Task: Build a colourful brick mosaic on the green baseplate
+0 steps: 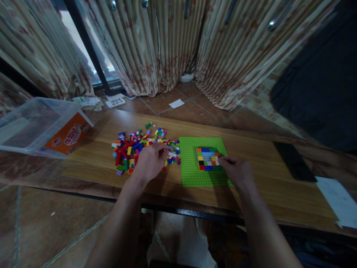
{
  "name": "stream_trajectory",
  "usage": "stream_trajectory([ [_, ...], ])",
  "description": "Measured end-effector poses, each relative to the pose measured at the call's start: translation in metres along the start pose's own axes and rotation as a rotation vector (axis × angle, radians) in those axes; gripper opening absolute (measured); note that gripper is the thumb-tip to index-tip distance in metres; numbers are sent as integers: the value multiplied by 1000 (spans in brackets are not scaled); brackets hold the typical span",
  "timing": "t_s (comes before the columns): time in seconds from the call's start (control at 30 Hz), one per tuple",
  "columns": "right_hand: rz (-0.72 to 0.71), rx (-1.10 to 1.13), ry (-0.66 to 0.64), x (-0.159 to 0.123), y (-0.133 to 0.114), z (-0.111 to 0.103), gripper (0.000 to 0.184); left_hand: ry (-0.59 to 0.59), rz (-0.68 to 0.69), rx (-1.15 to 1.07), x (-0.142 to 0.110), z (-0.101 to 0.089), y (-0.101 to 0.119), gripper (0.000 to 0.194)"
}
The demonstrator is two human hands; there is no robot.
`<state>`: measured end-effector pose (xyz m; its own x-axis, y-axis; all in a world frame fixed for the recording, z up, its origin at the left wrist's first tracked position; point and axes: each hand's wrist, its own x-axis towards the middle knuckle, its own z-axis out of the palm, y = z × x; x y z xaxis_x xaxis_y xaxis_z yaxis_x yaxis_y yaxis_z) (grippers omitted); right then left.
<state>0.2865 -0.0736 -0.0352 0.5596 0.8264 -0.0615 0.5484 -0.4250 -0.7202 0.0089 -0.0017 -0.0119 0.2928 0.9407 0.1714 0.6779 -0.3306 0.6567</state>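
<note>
The two hands are well apart: the left hand (150,162) is bent over a loose brick pile (134,145), thumb and forefinger close together; the right hand (240,173) has its fingertips at the right edge of a low, multicoloured brick block (206,159). Whether either grips a brick, I cannot tell. The block sits on a green studded baseplate (192,179). Its bricks look like light, stiff, smooth plastic, probably best pinched by opposite sides; seams might part under sideways force. The right hand hides part of that edge. Farther out on the wooden table (264,197) are a clear tub (68,136), left, and a dark flat object (295,161) and white paper (337,201), right.
</note>
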Motion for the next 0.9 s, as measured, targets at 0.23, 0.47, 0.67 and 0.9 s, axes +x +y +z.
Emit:
stream_trajectory([
  [0.23, -15, 47, 24, 2, 1, 2, 30, -22, -25, -4, 1, 1, 1, 23],
  [0.47, 1, 74, 8, 2, 0, -1, 30, 3, -20, -11, 1, -2, -1, 24],
  [0.67, 11, 32, 130, 1, -3, -4, 34, 24, -52, -2, 0, -7, -7, 21],
  [0.9, -136, 169, 187, -15, -22, 15, 32, -27, -48, -2, -2, -3, -2, 22],
])
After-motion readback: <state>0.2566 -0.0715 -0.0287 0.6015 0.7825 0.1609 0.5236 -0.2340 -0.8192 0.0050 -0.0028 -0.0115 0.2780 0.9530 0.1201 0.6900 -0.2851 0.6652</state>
